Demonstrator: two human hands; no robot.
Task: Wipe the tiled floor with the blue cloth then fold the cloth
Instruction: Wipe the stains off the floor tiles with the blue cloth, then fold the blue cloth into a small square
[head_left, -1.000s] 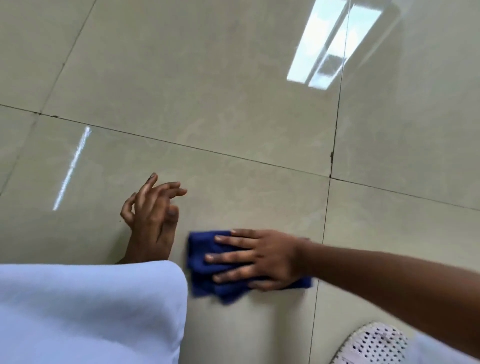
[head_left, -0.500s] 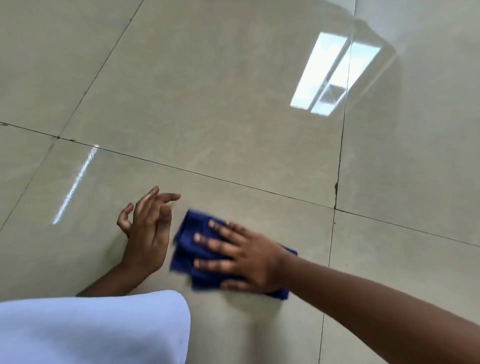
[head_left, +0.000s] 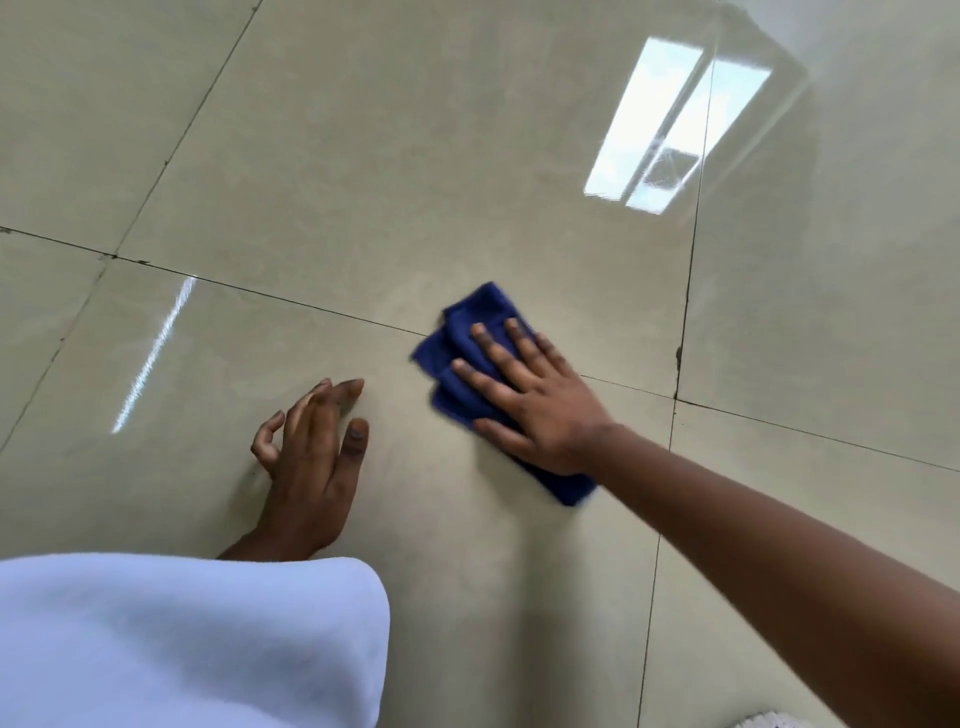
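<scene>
A bunched dark blue cloth lies on the glossy beige tiled floor, across a grout line near the middle of the view. My right hand presses flat on it with straight, spread fingers, covering most of the cloth. My left hand rests on the floor to the left of the cloth, apart from it, with fingers loosely bent and holding nothing.
White fabric of my clothing fills the lower left. Dark grout lines cross the floor, and a bright window reflection shines at the upper right. A white dotted object peeks in at the bottom right edge.
My right hand has pushed the cloth forward and to the right, away from my left hand and onto the grout line. The left hand stays on the floor.
</scene>
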